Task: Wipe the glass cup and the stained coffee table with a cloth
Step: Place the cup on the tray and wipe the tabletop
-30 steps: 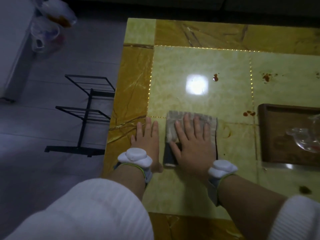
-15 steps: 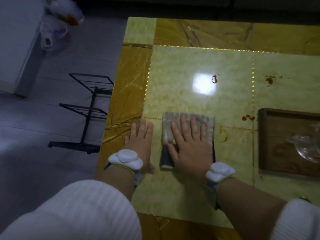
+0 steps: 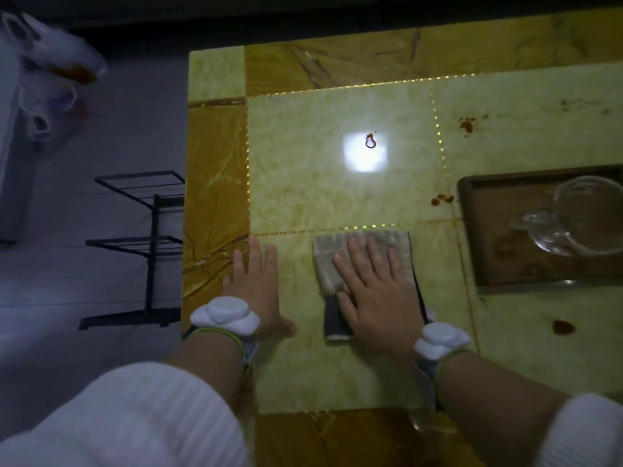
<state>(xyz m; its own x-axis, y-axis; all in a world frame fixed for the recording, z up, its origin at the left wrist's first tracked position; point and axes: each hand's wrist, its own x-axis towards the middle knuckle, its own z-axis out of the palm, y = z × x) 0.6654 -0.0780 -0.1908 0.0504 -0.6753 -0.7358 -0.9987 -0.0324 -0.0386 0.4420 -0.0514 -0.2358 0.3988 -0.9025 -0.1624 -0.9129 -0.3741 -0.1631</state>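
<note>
Under our right hand (image 3: 374,298) lies the folded cloth (image 3: 364,244), its pale ribbed end showing beyond our fingertips and a dark end poking out beside the thumb; our fingers are straight and spread, pressing flat on it without curling round it. Just to the left, our left hand (image 3: 258,284) rests palm down on the bare coffee table (image 3: 303,190), fingers straight and close together, holding nothing, apart from the cloth. We wear white wrist devices (image 3: 224,315) on both arms and white sleeves (image 3: 128,416) pushed up. Beyond the cloth, reddish stains dot the yellow-green top: one ring-shaped stain (image 3: 370,141) sits in a bright light reflection, another stain (image 3: 467,124) lies farther right, a small pair (image 3: 442,199) near the tray's corner, and a dark spot (image 3: 563,326) to the right of our right wrist. Well right of the cloth, the glass cup (image 3: 580,220) stands in a dark wooden tray (image 3: 488,264), its handle pointing toward us. Off the table's left edge, a black metal rack (image 3: 151,244) stands on the grey floor
</note>
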